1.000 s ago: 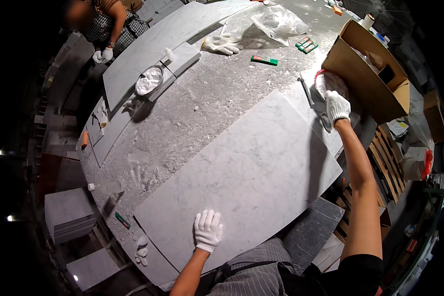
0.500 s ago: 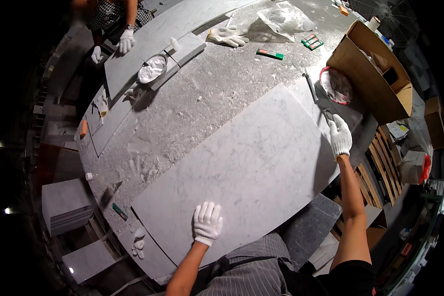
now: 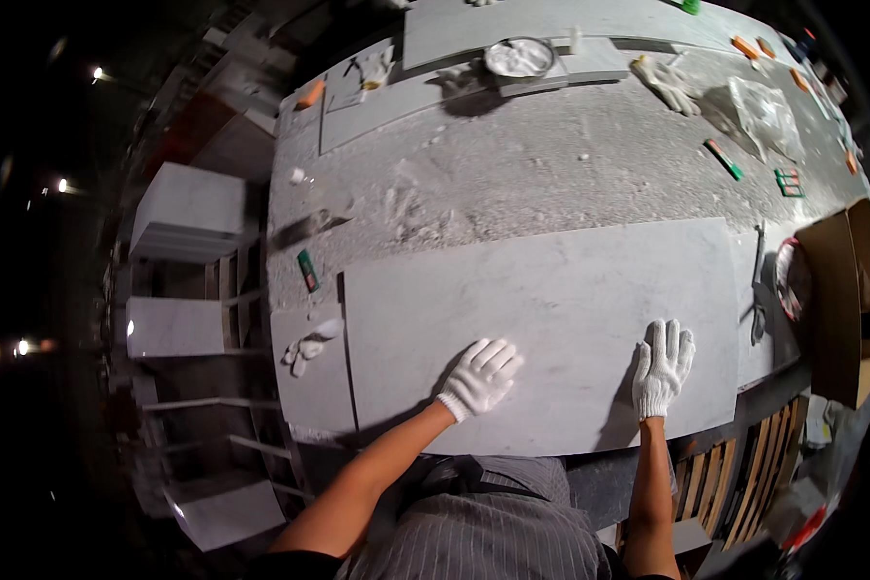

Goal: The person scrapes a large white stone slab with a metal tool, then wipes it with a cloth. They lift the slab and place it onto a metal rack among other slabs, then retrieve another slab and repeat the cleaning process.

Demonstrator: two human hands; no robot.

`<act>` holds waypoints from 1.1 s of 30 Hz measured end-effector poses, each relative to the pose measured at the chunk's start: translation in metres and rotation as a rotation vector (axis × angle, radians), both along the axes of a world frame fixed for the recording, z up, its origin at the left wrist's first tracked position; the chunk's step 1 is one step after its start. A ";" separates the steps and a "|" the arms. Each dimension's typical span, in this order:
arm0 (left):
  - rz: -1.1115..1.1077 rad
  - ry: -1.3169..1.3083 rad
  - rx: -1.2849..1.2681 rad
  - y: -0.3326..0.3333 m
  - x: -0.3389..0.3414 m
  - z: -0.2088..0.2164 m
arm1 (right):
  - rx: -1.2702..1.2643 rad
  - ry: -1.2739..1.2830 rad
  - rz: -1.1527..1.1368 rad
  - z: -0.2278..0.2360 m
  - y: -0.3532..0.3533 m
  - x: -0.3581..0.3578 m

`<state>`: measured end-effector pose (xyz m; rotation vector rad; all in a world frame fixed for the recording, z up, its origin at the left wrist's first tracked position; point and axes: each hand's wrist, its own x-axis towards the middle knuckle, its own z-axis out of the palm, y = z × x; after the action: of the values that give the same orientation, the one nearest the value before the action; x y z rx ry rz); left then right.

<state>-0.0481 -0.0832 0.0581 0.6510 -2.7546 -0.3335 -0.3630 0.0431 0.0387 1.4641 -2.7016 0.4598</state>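
A large pale marble slab (image 3: 551,290) with faint grey veins lies in front of me on the worktable. My left hand (image 3: 480,379), in a white knitted glove, rests on its nearer half, fingers stretched out. Farther right, my right hand (image 3: 664,362), gloved alike, is over the slab with its fingers straight and pointing away; whether its palm touches the stone I cannot tell. Neither hand holds anything. Just past the slab's right edge lie a long, thin metal tool (image 3: 758,256) and a dark hand tool (image 3: 758,314).
A round red-rimmed container (image 3: 791,278) and a cardboard box (image 3: 836,300) stand at the right. White lumps (image 3: 309,350) and a green box (image 3: 307,271) lie left. Across the dusty table (image 3: 512,184) are a bowl of white material (image 3: 519,60), gloves (image 3: 665,85) and a plastic bag (image 3: 766,116).
My right hand has come from beside the tools at the slab's right edge to over the slab. My left hand has shifted on the slab. The view has swung left.
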 end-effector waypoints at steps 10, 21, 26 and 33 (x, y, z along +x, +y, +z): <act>0.109 -0.022 0.044 0.016 0.007 -0.009 | 0.144 0.082 0.071 -0.009 0.002 -0.009; 0.609 -0.112 -0.129 0.055 0.197 -0.003 | 0.160 0.148 0.076 -0.028 0.008 -0.010; 1.047 -0.234 -0.149 0.073 0.306 0.002 | 0.189 0.146 -0.026 -0.037 0.011 0.011; 1.202 0.180 0.160 0.090 0.417 -0.005 | 0.211 0.140 -0.040 -0.025 0.012 0.146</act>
<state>0.3689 0.0071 0.0535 1.9767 -1.7273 -0.2833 -0.2166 0.0555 0.0137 1.4234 -2.7290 0.0681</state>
